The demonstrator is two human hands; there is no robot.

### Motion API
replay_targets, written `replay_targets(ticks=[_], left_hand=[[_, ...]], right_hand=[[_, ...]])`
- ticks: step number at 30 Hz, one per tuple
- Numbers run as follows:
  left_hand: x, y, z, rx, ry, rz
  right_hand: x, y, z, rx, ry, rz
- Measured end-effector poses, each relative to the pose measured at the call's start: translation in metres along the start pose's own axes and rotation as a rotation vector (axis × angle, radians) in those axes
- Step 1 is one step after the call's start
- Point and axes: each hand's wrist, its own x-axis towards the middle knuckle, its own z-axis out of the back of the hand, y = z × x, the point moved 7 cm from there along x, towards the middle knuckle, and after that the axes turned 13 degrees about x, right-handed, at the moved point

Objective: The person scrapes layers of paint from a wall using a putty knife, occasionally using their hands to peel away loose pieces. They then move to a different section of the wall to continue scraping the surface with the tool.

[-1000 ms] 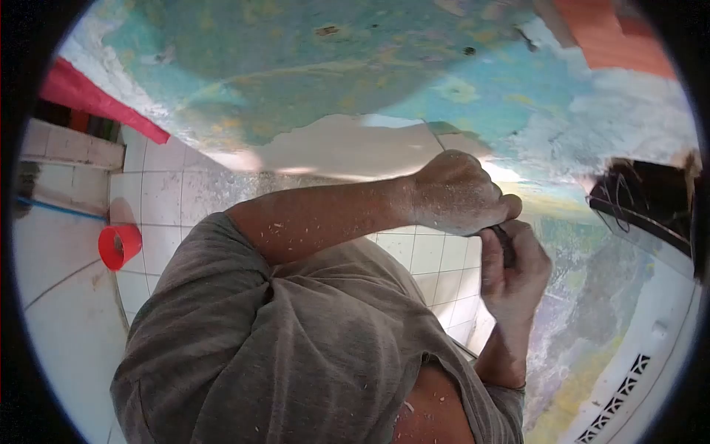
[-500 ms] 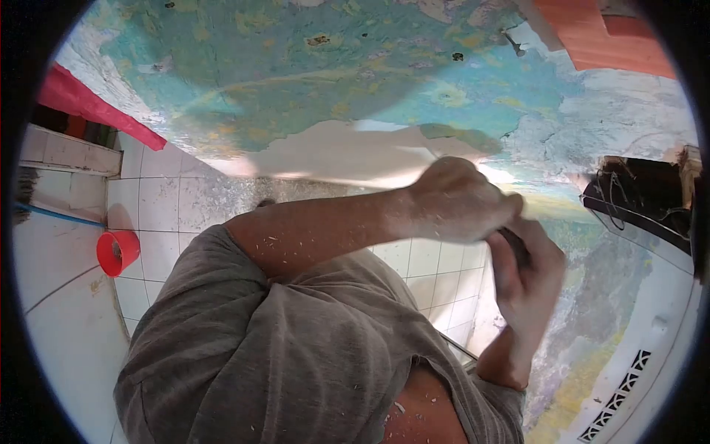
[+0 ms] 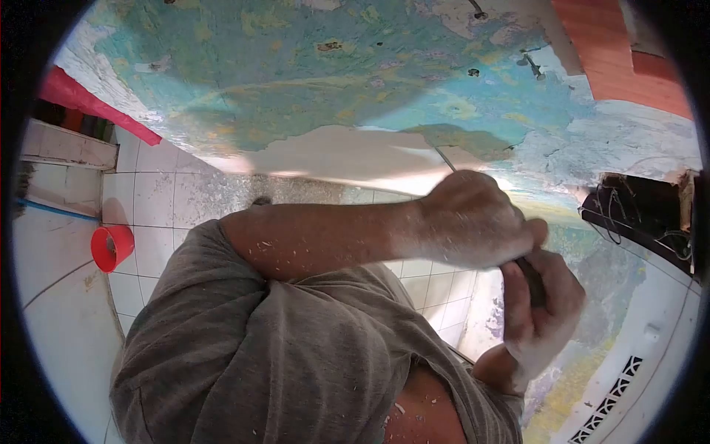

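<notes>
My left hand (image 3: 473, 220) is closed in a fist, its forearm reaching across my body to the right. From its far side juts the thin metal blade of a scraper (image 3: 446, 159), seen nearly edge-on near the wall. My right hand (image 3: 553, 300) grips the tool's dark handle (image 3: 531, 281), its fingers wrapped round it just below the left fist. Most of the scraper is hidden by my hands. The wall (image 3: 310, 89) before me carries patchy turquoise and yellow paint, with a smooth pale patch near the blade. Small pale flakes lie on my arm and shirt.
A red bucket (image 3: 112, 248) stands on the tiled floor at left. Metal hardware (image 3: 532, 65) sticks out of the wall, with orange panels (image 3: 592, 52) nearby. At right, a dark recess (image 3: 640, 211) holds loose wires. Pink cloth or panel (image 3: 96, 107) edges the left.
Both hands have shifted slightly right and down together with the scraper. Its thin blade shows more clearly now. The view has also moved a little.
</notes>
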Motion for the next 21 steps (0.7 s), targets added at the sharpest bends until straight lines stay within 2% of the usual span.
replay_targets(ticks=[1, 3, 4, 5, 7, 9, 10, 11, 13, 14, 15, 17, 20, 21], left_hand=[[-0.008, 0.022, -0.012, 0.015, -0.109, 0.029], [-0.029, 0.056, -0.044, -0.046, 0.157, 0.147], [-0.034, 0.057, -0.050, -0.037, 0.154, 0.146], [-0.042, 0.054, -0.053, 0.006, 0.116, 0.150], [-0.040, 0.044, -0.045, 0.051, 0.080, 0.146], [-0.018, 0.016, -0.020, -0.055, -0.045, 0.050], [-0.009, 0.003, -0.007, -0.034, -0.038, 0.020], [-0.012, 0.009, -0.013, -0.033, -0.038, 0.020], [-0.020, 0.025, -0.013, 0.040, -0.226, -0.047], [-0.029, 0.035, -0.021, 0.052, -0.100, -0.081], [-0.027, 0.035, -0.023, 0.057, -0.103, -0.086], [-0.030, 0.029, -0.030, 0.157, -0.061, -0.087], [-0.007, 0.007, -0.009, 0.007, -0.071, -0.025], [-0.001, 0.000, -0.003, -0.033, -0.039, 0.012]], right_hand=[[0.006, -0.014, -0.019, -0.071, 0.000, -0.028], [0.013, -0.058, -0.053, -0.054, 0.119, -0.058], [0.012, -0.063, -0.063, -0.082, 0.148, -0.074], [0.009, -0.055, -0.066, -0.173, 0.165, 0.013], [0.003, -0.045, -0.049, -0.074, 0.125, -0.013], [0.002, -0.016, -0.020, -0.066, 0.056, 0.018], [0.002, 0.001, -0.010, -0.121, 0.057, 0.032], [0.003, 0.001, -0.014, -0.120, 0.057, 0.032], [0.008, 0.000, -0.033, -0.256, 0.124, 0.124], [0.005, -0.011, -0.046, -0.249, 0.112, 0.202], [0.000, -0.011, -0.049, -0.299, 0.157, 0.166], [-0.006, -0.018, -0.044, -0.201, 0.064, 0.163], [-0.004, -0.005, -0.011, -0.128, 0.006, 0.022], [-0.009, -0.006, 0.002, 0.003, -0.072, 0.010]])
